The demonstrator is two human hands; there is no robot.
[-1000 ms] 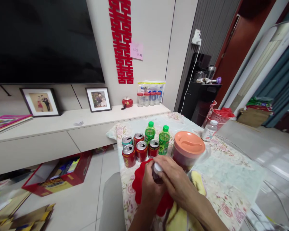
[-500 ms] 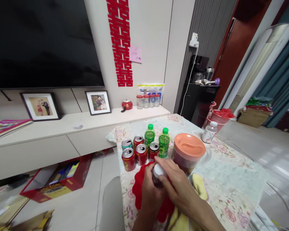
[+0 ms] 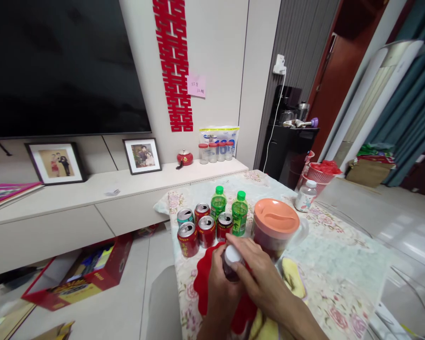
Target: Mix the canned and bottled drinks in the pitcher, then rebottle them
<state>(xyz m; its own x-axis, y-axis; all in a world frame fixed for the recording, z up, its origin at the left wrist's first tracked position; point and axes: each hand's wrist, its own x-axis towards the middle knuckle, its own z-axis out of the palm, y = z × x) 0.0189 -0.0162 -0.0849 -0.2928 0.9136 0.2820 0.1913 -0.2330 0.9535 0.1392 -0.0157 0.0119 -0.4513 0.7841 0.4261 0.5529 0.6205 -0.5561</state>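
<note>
A small bottle of dark liquid (image 3: 229, 272) with a white cap (image 3: 233, 254) stands upright over a red scalloped mat (image 3: 202, 281). My left hand (image 3: 220, 285) is wrapped round its body. Curled over from the right, my right hand (image 3: 255, 265) has its thumb at the cap's near edge and its fingers round the far side. Several opened drink cans (image 3: 207, 232) are grouped just beyond my hands, alongside two green-capped bottles (image 3: 239, 215). Right of them is a clear pitcher (image 3: 267, 240) with an orange lid (image 3: 276, 215). The mat is partly hidden under my hands and wrists.
A yellow cloth (image 3: 293, 277) lies right of my right wrist. On the flowered tablecloth (image 3: 340, 264), another white-capped bottle (image 3: 305, 196) stands near the far right edge. Behind the table, a white cabinet (image 3: 134, 184) carries framed photos and red-lidded jars (image 3: 212, 153). An open red box (image 3: 88, 274) sits on the floor.
The camera view has shifted slightly, so the room appears a little lower and further left. Both hands keep their hold on the capped bottle, with hardly any change in their grip.
</note>
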